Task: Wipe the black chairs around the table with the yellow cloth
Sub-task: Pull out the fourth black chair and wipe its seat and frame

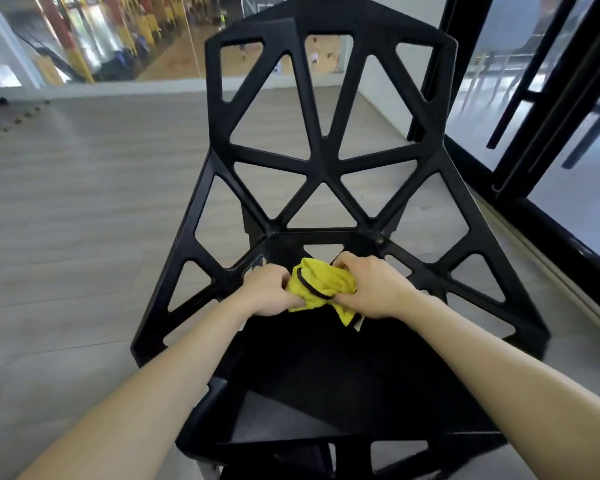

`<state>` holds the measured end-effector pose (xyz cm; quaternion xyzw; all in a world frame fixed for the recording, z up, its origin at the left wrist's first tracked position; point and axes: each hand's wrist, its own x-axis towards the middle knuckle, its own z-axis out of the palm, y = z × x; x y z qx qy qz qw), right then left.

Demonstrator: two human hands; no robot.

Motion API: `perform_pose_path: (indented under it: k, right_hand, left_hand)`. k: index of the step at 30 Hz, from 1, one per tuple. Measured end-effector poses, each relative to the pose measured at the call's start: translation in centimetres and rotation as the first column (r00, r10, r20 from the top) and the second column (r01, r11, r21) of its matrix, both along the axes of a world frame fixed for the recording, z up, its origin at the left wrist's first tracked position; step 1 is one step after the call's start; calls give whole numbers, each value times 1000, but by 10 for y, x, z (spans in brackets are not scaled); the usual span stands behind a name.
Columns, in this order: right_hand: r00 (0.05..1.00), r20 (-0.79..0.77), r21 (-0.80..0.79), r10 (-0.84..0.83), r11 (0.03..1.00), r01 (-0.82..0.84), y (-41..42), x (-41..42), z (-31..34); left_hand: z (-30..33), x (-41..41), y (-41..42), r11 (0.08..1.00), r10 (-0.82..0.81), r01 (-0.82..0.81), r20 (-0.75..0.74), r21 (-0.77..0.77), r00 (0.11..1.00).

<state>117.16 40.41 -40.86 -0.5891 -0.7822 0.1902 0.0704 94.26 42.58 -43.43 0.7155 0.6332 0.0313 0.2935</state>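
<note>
A soft, fuzzy yellow cloth point(321, 285) with a thin black edge is bunched into a lump over the seat of a black chair point(326, 161), near where the seat meets the back. The left hand point(269, 293) and the right hand point(373, 287) both grip the cloth, one on each side, with fingers curled into its folds. The chair looks hard and smooth, made of straight bars with triangle holes, and it stands on a pale wood floor point(84, 188).

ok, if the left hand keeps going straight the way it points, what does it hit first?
Likely the bunched yellow cloth that the left hand already grips; beyond it, the right hand. Depth is uncertain.
</note>
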Motion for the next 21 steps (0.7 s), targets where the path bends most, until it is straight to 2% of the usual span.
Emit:
perform_pose_path:
  k: [1, 2, 4, 5, 6, 7, 9, 10, 11, 13, 15, 18, 21]
  right_hand:
    - [991, -120, -68, -53, 997, 45, 3, 9, 5]
    - [961, -251, -152, -113, 985, 77, 5, 20, 10]
    - [850, -469, -298, -239, 949, 103, 10, 45, 20]
    - [794, -531, -350, -297, 930, 113, 11, 57, 26]
    - [736, -582, -379, -346, 916, 130, 11, 67, 30]
    - [673, -630, -378, -388, 910, 170, 13, 76, 33]
    - [586, -684, -290, -434, 900, 326, 16, 86, 42]
    - [576, -707, -230, -412, 903, 364, 15, 87, 50]
    - [587, -726, -183, -357, 924, 335, 12, 85, 59]
    - [668, -715, -100, -206, 976, 193, 6, 71, 82]
    - [723, -683, -6, -101, 991, 133, 4, 57, 102]
    - [746, -659, 123, -94, 965, 231, 7, 50, 131]
    - [792, -605, 189, -77, 953, 237, 9, 64, 139]
  left_hand:
    - [0, -2, -1, 998, 49, -39, 206, -52, 977]
    - [2, -2, -1, 991, 112, -71, 416, -112, 903]
    - [16, 1, 1, 971, 233, -113, 734, -211, 638]
    - [28, 5, 4, 966, 259, -132, 812, -224, 523]
    - [40, 10, 9, 964, 263, -163, 850, -211, 457]
    - [54, 16, 12, 966, 243, -194, 864, -172, 442]
    - [84, 29, 18, 973, 161, -223, 843, -51, 513]
    - [99, 36, 20, 979, 96, -200, 818, 24, 567]
    - [113, 43, 21, 982, 17, -158, 778, 106, 628]
    - [142, 58, 24, 957, -161, -38, 637, 288, 754]
    - [167, 70, 29, 907, -325, 120, 493, 403, 807]
    - [187, 74, 39, 885, -421, 229, 487, 405, 765]
    - [187, 70, 47, 908, -417, 333, 479, 254, 772]
